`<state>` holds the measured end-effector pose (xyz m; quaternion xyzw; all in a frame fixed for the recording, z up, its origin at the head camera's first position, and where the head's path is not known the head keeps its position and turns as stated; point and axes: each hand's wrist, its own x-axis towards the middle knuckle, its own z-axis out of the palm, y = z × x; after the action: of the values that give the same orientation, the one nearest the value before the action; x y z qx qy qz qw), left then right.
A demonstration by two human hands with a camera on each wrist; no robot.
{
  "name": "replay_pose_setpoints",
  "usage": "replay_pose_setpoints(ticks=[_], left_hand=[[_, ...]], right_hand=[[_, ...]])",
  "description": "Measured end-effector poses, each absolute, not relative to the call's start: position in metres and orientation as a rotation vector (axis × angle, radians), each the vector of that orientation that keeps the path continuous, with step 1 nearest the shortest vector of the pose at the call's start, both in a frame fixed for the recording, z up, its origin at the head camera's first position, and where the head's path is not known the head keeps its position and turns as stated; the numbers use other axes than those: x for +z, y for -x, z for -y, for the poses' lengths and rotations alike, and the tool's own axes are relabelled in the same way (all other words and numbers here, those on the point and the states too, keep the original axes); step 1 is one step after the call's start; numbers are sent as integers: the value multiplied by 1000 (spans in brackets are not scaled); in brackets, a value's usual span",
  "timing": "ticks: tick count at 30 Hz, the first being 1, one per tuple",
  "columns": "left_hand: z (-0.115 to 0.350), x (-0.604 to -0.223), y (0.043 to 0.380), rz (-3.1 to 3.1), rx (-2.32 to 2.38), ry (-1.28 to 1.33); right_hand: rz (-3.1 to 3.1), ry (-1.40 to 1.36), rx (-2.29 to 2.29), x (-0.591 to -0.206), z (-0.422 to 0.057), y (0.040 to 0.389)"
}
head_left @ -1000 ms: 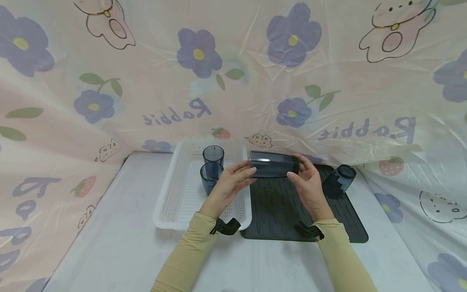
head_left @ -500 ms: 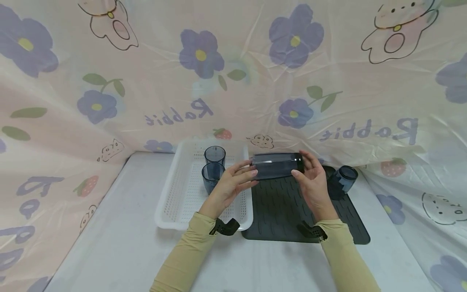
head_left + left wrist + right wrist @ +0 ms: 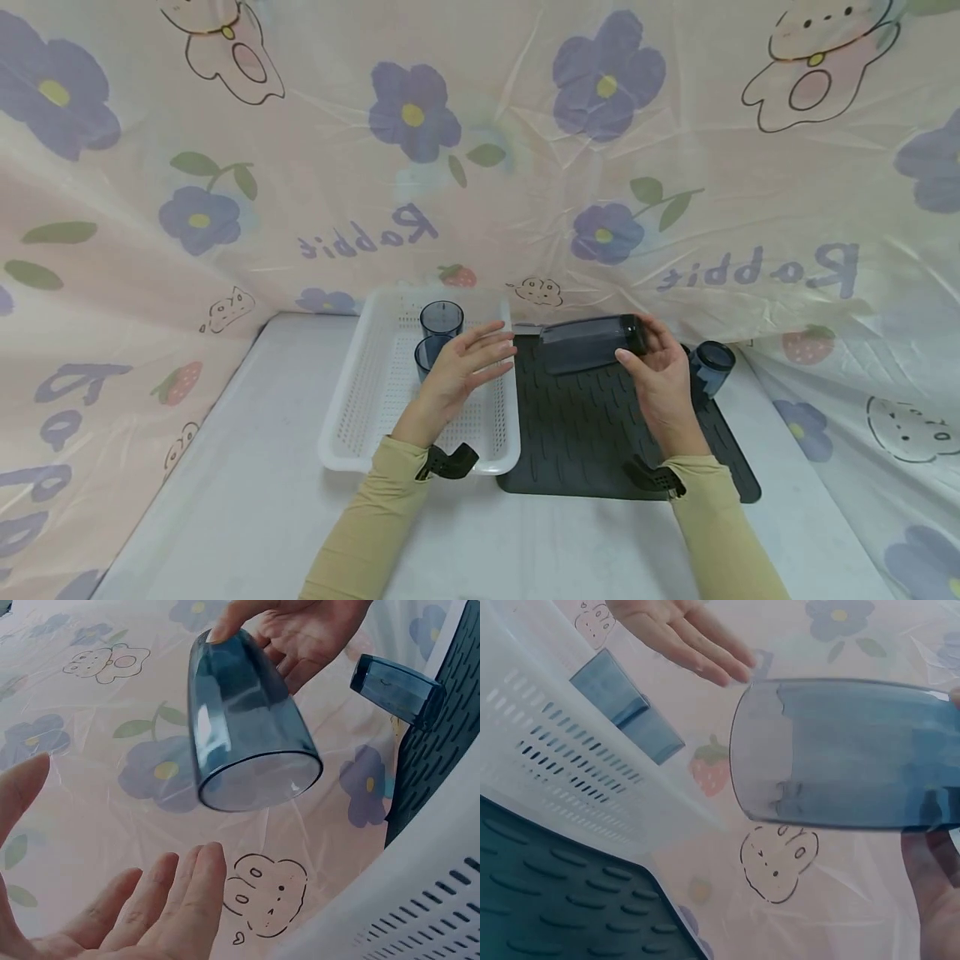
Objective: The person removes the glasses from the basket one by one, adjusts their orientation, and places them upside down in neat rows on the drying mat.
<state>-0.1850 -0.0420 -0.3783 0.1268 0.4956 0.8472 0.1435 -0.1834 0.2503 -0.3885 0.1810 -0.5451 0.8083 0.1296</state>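
My right hand (image 3: pixel 662 387) grips a dark blue see-through drinking glass (image 3: pixel 588 343) by its base end, tipped nearly sideways above the dark ribbed mat (image 3: pixel 577 442). The glass's open rim points left, toward my other hand. My left hand (image 3: pixel 459 375) hovers over the white basket (image 3: pixel 341 417) with its fingers spread and straight, apart from the glass; in the left wrist view a gap shows between the left fingers (image 3: pixel 199 889) and the rim. Two more blue glasses (image 3: pixel 442 317) stand in the basket, one partly hidden behind the left hand.
At the mat's right edge another blue glass (image 3: pixel 711 365) stands upside down, partly hidden by the right hand. A white tabletop (image 3: pixel 247 500) lies underneath. A patterned plastic curtain (image 3: pixel 510 208) rises close behind the basket and mat.
My left hand has let go of the glass's rim and drawn back left. My right hand has moved right with the glass, whose rim end now dips lower.
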Motion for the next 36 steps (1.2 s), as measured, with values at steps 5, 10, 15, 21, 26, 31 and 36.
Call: replay_pose_setpoints(ticks=[5, 10, 15, 21, 26, 31, 36], left_hand=[[49, -378, 185, -1457, 2442, -368], [59, -377, 185, -1495, 2432, -381], [69, -375, 185, -1514, 2440, -387], [83, -374, 186, -1561, 2445, -422], [93, -375, 187, -1585, 2433, -443], [100, -377, 187, -1564, 2456, -405], [106, -377, 186, -1555, 2471, -398]], right_hand=[[1574, -489, 2344, -389, -256, 183], [1608, -452, 2290, -390, -261, 184], [1604, -405, 2247, -392, -266, 185], [1615, -337, 2211, -395, -271, 187], [1647, -289, 2185, -397, -274, 187], [1654, -257, 2169, -398, -278, 188], [1650, -211, 2164, -398, -281, 188]])
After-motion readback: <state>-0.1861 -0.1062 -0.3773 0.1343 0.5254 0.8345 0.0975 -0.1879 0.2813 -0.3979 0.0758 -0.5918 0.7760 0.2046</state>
